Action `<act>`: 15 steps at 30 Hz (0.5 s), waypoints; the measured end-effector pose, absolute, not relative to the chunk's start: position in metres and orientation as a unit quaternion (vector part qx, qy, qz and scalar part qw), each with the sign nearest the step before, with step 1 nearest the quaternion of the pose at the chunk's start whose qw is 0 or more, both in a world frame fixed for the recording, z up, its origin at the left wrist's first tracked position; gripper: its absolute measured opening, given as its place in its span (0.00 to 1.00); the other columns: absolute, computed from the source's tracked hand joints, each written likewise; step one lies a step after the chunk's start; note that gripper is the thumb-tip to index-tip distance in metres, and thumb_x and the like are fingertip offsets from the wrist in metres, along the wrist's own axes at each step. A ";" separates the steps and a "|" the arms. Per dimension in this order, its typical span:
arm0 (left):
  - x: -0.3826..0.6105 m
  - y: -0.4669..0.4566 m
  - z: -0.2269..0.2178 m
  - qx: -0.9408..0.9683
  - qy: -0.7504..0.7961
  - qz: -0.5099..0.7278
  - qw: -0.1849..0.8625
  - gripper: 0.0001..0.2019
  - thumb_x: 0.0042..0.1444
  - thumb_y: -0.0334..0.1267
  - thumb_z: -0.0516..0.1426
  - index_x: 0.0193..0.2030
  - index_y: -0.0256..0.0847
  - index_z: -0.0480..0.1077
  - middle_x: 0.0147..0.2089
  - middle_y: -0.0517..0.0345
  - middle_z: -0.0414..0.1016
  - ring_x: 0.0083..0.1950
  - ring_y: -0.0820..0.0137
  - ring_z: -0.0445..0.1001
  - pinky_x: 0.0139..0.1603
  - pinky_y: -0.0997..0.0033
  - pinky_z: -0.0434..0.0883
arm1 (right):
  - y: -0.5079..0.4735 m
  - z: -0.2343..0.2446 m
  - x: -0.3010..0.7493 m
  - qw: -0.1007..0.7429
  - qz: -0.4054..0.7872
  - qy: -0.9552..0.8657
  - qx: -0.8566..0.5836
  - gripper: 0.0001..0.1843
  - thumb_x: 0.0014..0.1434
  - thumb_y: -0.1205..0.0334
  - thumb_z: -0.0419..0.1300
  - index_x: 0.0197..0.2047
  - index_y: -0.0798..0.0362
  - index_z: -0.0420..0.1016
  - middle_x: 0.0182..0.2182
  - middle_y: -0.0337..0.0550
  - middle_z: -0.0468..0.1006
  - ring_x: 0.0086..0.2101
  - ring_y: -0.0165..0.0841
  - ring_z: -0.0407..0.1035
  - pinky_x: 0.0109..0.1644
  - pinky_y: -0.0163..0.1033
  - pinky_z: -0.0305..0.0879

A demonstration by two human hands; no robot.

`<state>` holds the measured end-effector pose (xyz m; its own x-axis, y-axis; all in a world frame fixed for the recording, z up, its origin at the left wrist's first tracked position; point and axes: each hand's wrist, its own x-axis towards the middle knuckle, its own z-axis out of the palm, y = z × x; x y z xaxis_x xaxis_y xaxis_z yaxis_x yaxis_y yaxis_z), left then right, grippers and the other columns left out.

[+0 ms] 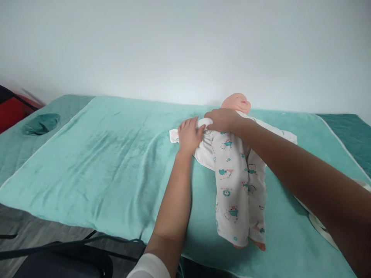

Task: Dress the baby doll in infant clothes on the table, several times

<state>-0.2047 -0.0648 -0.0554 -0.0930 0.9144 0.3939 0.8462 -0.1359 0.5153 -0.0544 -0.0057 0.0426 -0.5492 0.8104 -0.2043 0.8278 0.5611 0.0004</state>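
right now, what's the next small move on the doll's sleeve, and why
Probably draw the sleeve outward with the left hand while the right hand holds its bunched top at the shoulder of the doll. The cloth is gathered between them, and the sleeve end lies flat on the towel.

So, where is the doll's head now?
Head view: the doll's head lies right of centre, on the teal towel by its far edge, just beyond the right hand.
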 end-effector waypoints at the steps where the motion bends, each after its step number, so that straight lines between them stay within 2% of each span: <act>1: -0.203 -0.066 -0.055 0.681 0.657 0.319 0.048 0.24 0.68 0.50 0.54 0.67 0.44 0.66 0.65 0.49 0.73 0.68 0.58 0.66 0.70 0.58 0.59 | -0.006 0.042 -0.050 0.081 -0.058 0.878 0.469 0.22 0.63 0.51 0.56 0.57 0.49 0.74 0.52 0.53 0.80 0.48 0.48 0.74 0.45 0.47 0.67; 5: -0.202 -0.065 -0.058 0.700 0.661 0.267 0.043 0.29 0.63 0.48 0.59 0.70 0.47 0.63 0.69 0.50 0.70 0.70 0.56 0.64 0.70 0.57 0.59 | -0.014 0.040 -0.022 -0.008 -0.097 0.865 0.493 0.25 0.65 0.53 0.54 0.62 0.50 0.73 0.59 0.53 0.77 0.55 0.51 0.72 0.57 0.54 0.67; 8: -0.201 -0.063 -0.059 0.697 0.668 0.259 0.036 0.29 0.63 0.44 0.59 0.70 0.47 0.62 0.68 0.50 0.70 0.68 0.54 0.66 0.67 0.56 0.61 | -0.030 0.031 0.006 -0.157 -0.130 0.831 0.518 0.26 0.66 0.55 0.53 0.64 0.52 0.72 0.63 0.51 0.74 0.61 0.50 0.67 0.65 0.56 0.62; 12: -0.199 -0.062 -0.060 0.689 0.679 0.253 0.031 0.27 0.63 0.41 0.58 0.69 0.48 0.63 0.65 0.48 0.71 0.66 0.52 0.67 0.65 0.53 0.63 | -0.053 0.001 0.045 -0.364 -0.173 0.718 0.568 0.23 0.66 0.54 0.52 0.58 0.50 0.77 0.59 0.49 0.78 0.59 0.46 0.70 0.66 0.54 0.63; 15: -0.196 -0.062 -0.060 0.681 0.689 0.247 0.020 0.26 0.63 0.40 0.57 0.68 0.47 0.63 0.62 0.46 0.73 0.64 0.51 0.67 0.64 0.52 0.64 | -0.060 -0.027 0.067 -0.458 -0.192 0.634 0.593 0.22 0.66 0.52 0.51 0.55 0.51 0.78 0.56 0.48 0.80 0.57 0.43 0.72 0.66 0.52 0.63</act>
<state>-0.1964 -0.0624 -0.0601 -0.0716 0.9485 0.3085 0.9285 -0.0496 0.3680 0.0666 -0.0603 -0.0267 0.1222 0.9273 0.3538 0.5757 0.2242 -0.7863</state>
